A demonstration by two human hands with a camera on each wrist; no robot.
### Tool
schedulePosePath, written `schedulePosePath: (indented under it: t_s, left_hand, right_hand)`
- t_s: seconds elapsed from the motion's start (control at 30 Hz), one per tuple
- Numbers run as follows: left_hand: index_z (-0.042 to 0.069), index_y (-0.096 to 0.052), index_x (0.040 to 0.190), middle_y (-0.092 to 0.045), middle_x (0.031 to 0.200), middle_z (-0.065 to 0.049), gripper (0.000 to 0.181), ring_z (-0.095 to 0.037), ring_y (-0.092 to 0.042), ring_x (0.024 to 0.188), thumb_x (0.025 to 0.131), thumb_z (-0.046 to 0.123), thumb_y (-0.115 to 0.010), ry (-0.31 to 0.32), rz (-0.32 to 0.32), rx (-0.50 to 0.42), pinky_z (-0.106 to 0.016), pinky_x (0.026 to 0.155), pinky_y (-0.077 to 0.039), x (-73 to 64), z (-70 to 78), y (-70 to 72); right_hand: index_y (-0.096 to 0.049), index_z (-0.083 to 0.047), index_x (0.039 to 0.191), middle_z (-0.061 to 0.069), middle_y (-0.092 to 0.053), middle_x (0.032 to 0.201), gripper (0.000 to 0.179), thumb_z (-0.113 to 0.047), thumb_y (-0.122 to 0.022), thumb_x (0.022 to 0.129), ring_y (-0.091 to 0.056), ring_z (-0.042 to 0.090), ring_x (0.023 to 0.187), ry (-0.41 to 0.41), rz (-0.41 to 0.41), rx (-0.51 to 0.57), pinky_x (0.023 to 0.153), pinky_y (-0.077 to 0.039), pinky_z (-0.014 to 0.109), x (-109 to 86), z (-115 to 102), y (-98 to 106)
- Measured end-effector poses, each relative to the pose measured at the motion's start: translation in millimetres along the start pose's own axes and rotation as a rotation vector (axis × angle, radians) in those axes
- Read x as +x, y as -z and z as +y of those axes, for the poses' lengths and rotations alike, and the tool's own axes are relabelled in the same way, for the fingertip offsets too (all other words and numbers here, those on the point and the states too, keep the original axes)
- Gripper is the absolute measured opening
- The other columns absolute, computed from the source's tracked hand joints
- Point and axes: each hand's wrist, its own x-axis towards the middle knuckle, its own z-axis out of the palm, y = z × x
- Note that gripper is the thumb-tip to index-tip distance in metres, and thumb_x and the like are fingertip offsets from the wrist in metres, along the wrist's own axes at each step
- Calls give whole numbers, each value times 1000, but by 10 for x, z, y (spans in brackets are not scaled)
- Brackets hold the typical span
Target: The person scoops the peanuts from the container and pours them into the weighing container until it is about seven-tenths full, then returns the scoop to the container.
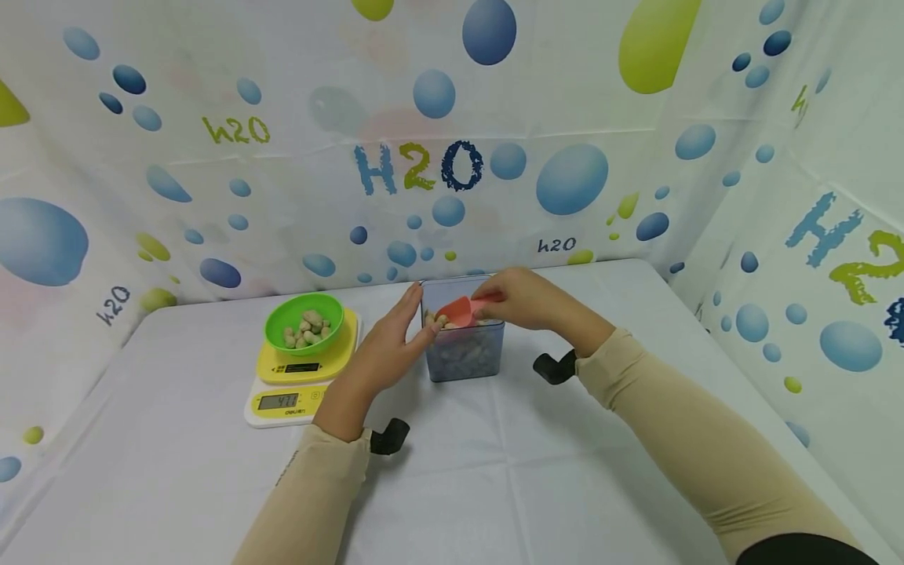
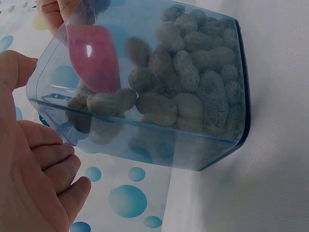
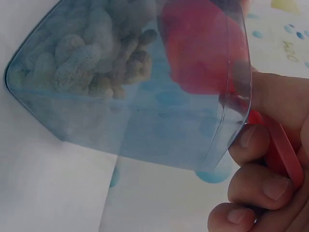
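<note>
My right hand (image 1: 524, 300) grips the handle of a red scoop (image 1: 461, 311), fingers curled round it in the right wrist view. The scoop's bowl is inside a clear bluish plastic container (image 1: 466, 362), among unshelled peanuts (image 2: 203, 92). The peanuts lie heaped toward one side. At the container's left side is my left hand (image 1: 384, 345), thumb and fingers extended at its rim and wall; in the left wrist view the fingers (image 2: 53, 164) are slightly bent and grasp nothing. Whether they press on the wall is hard to tell.
Left of the container, a yellow and white digital scale (image 1: 286, 402) carries a green bowl (image 1: 271, 328) with peanuts in it. A white cloth (image 1: 452, 486) covers the table. Behind and to the right hangs a white curtain (image 1: 282, 196) printed with blue and green drops.
</note>
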Motion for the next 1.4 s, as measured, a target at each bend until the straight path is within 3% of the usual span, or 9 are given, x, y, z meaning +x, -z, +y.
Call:
schedulePosePath:
  t_s: [0.3,0.6,0.83,0.97,1.2,1.4]
  left_hand:
    - [23,-9,160,-8,166,5,80,-19,-13,153,98,60,-43,-19,-2,-1,-48,122,-20,-11,-4,11]
    - [24,-7,160,-6,166,6,79,-19,-13,153,99,61,-41,-32,-7,-2,-49,122,-20,-10,-10,22]
    - [22,-7,160,-6,166,4,77,-19,-12,153,100,56,-43,-37,-10,-4,-48,122,-19,-11,-8,15]
    - [23,-7,160,-6,166,5,78,-19,-12,153,99,58,-42,-36,-9,-5,-48,122,-19,-9,-13,14]
    - [21,-9,160,-9,166,2,78,-19,-13,153,99,56,-44,-41,-3,-2,-48,122,-19,-3,-9,7]
    - [22,-7,160,-7,166,4,79,-18,-13,153,99,58,-42,-32,-8,1,-47,122,-19,-14,-10,16]
  right_hand:
    - [-69,-11,126,6,-70,121,37,-32,-66,95,-63,21,105,-67,90,34,90,-54,40,-17,19,-58]
    - [-69,-12,126,6,-70,117,37,-30,-67,94,-61,21,99,-96,150,-2,88,-55,39,51,-19,-151]
    - [-70,-12,124,6,-67,101,33,-28,-64,96,-57,19,82,-43,147,-78,72,-50,33,130,-64,-178]
    - [-69,-12,125,5,-65,98,33,-27,-64,97,-54,19,82,-4,116,-87,72,-48,32,150,-30,-135]
    - [-68,-14,128,6,-54,97,37,-30,-66,95,-48,21,87,-29,73,31,72,-43,32,122,108,-61]
    - [-67,-15,129,6,-53,102,38,-33,-65,95,-49,22,92,-51,54,109,75,-44,34,92,182,-35]
